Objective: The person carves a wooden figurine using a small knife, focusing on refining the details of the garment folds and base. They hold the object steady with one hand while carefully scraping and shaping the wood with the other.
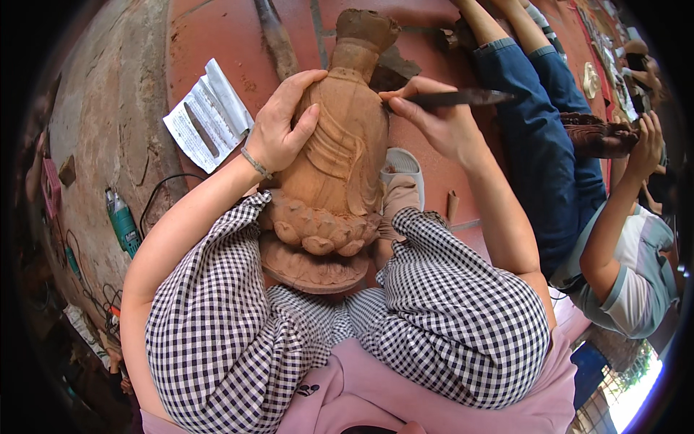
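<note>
A carved wooden statue [336, 152] of a robed figure with a lotus base stands between my knees, its head end away from me. My left hand [285, 123] is wrapped round the statue's left shoulder, thumb lying on the robe's carved folds. My right hand [434, 119] pinches a slim dark carving tool [470, 98] like a pen, its broad pointed end sticking out to the right. The tool's other end meets the statue's right shoulder; that contact is partly hidden by my fingers.
To the left, a sheet of paper [199, 108] with a dark narrow blade [202, 130] lies on red tiles. A green power tool [123, 223] with a cord sits farther left. A wooden-handled tool [275, 36] lies beyond. At right, another person's jeans-clad legs [538, 137] stretch close by.
</note>
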The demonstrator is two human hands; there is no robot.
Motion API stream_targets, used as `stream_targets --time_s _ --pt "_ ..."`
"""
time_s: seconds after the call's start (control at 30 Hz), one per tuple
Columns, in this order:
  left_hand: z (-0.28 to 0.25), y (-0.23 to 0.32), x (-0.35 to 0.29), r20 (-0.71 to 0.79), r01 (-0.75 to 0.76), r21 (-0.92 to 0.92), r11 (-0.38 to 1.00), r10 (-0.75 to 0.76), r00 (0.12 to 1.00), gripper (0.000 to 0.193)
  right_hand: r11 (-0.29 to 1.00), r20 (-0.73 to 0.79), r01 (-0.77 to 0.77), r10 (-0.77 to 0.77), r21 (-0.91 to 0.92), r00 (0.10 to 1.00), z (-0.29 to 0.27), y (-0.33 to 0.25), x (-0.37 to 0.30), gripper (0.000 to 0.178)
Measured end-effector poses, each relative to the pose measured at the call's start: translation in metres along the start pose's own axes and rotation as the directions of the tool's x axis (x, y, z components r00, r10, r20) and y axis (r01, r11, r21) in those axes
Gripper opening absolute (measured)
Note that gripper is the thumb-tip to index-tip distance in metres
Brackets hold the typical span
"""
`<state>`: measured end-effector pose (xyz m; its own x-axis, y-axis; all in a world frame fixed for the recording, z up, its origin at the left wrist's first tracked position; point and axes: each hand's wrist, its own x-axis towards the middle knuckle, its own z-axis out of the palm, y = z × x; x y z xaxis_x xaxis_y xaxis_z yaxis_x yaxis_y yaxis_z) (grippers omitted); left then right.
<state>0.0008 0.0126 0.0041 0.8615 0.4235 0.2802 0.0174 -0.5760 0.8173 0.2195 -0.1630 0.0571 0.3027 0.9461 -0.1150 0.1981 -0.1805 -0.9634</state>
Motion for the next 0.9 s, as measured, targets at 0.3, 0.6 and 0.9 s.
stream_targets --time_s 0.3,0.6,0.9 --pt "-0.001 0.003 0.001 0.002 0.002 0.007 1.000 -0.002 1.000 0.047 0.994 0.025 -0.024 0.027 -0.107 0.999 -0.004 -0.005 0.006 0.019" --pt "-0.001 0.002 0.001 -0.003 -0.006 0.006 1.000 0.006 1.000 0.047 0.988 0.067 -0.032 0.043 -0.151 0.997 -0.004 -0.014 0.004 0.017" --pt "0.000 0.005 -0.001 0.027 0.012 0.003 1.000 -0.012 1.000 0.049 0.926 0.010 0.186 -0.194 -0.328 0.981 0.005 -0.006 -0.008 0.023"
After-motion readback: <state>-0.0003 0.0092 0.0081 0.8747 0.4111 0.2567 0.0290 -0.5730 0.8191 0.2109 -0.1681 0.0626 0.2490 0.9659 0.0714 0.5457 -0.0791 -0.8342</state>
